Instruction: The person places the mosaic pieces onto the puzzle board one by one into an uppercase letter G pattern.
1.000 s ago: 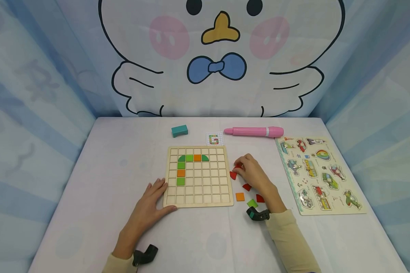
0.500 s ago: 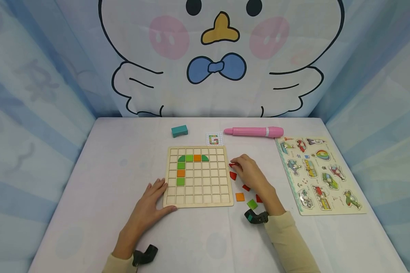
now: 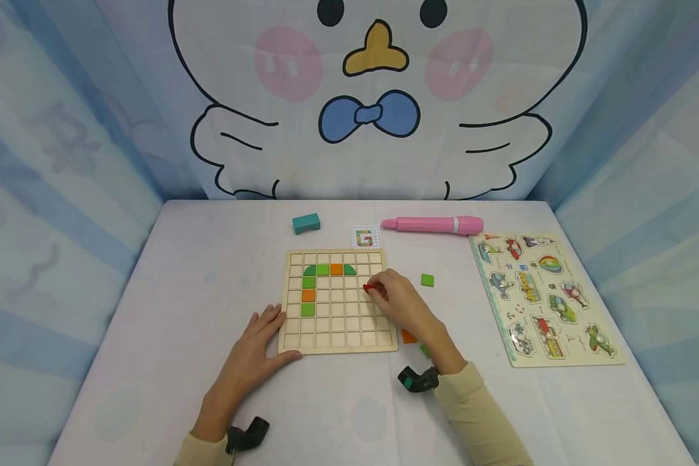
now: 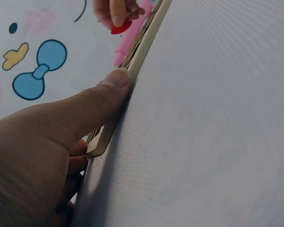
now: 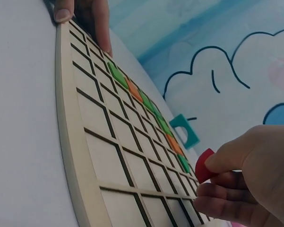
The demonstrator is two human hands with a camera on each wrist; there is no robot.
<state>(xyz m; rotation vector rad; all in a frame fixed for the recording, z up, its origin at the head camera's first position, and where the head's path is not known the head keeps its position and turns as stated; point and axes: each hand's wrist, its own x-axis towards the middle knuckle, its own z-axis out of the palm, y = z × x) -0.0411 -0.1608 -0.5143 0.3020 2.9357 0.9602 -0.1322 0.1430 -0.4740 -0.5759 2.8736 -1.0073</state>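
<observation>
A square wooden grid board [image 3: 330, 325] lies on the table. Green and orange tiles run down its left side from an orange tile [image 3: 308, 296] and a green tile [image 3: 308, 310] up to a top row, with dark green rounded tiles [image 3: 350, 271] at that row's ends. My left hand [image 3: 250, 356] rests at the board's near left corner, thumb on the front edge, fingers against the left side. Between thumb and fingertips my right hand [image 3: 406, 302] pinches a red round-edged tile [image 5: 204, 165], over the right part of the board.
Right of the board lie a green tile [image 3: 428, 280] and an orange tile [image 3: 408, 336], partly behind the right hand. Behind it are a pattern card [image 3: 366, 237], a teal block [image 3: 306, 223] and a pink pen [image 3: 428, 224]. A picture puzzle board [image 3: 544, 304] lies at far right.
My right hand has carried the red tile leftward from the loose tiles to over the board. The green tile beyond it has come into view. My left hand has stayed put.
</observation>
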